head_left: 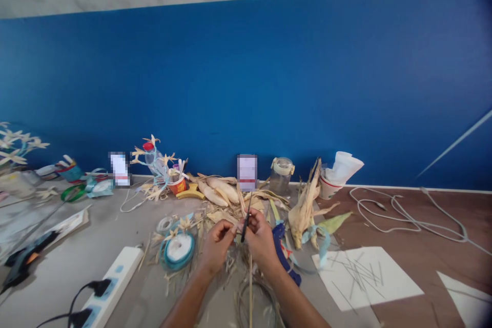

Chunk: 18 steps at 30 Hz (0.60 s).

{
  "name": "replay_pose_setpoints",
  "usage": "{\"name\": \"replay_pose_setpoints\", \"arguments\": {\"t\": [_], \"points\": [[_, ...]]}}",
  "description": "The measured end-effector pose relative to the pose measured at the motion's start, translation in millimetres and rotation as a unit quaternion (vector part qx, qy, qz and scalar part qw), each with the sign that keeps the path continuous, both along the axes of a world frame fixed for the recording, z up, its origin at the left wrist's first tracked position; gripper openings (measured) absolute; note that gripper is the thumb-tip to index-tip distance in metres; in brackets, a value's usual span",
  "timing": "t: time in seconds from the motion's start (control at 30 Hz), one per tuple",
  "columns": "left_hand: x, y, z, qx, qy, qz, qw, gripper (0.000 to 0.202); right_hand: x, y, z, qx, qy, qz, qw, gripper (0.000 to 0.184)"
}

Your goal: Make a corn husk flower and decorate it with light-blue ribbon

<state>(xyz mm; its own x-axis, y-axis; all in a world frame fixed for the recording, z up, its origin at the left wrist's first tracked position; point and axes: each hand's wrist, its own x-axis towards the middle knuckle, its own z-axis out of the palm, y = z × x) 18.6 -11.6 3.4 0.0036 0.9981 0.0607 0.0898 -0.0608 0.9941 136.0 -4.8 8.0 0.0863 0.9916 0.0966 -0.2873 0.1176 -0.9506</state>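
Right hand (259, 236): fingers clamped on slim dark tool (245, 229), tip upward.
Left hand (218, 246): fingers together beside it; anything between, I cannot tell.
Tool position: between hands, above littered worktop (128, 223).
Phone screen (247, 170): blurred, unreadable.

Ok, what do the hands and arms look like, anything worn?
The left hand and right hand wear no gloves. No sleeve shows on the left forearm or right forearm, nor any watch or bracelet. Rings can't be ruled out.
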Motion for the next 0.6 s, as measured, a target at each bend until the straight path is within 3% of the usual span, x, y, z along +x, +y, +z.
{"name": "replay_pose_setpoints", "arguments": {"t": [0.13, 0.23, 0.4, 0.6], "points": [[-3.1, 0.8, -0.2, -0.002, 0.014, 0.05, 0.999, 0.024, -1.1, -2.9, -2.6, 0.011, -0.034, -0.019, 0.999, 0.033], [-6.3, 1.5, 2.3, 0.011, 0.02, 0.09, 0.996, 0.024, -3.4, -11.0, -4.3, 0.031, -0.12, -0.008, 0.992, 0.037], [-10.3, 1.5, 5.4, 0.026, 0.034, 0.138, 0.99, 0.022, -6.1, -25.4, -2.8, 0.059, -0.323, 0.024, 0.944, 0.042], [-11.8, 2.3, 3.9, 0.036, 0.011, 0.16, 0.986, 0.015, -9.2, -32.8, -2.1, 0.066, -0.435, 0.058, 0.896, 0.047]]}}
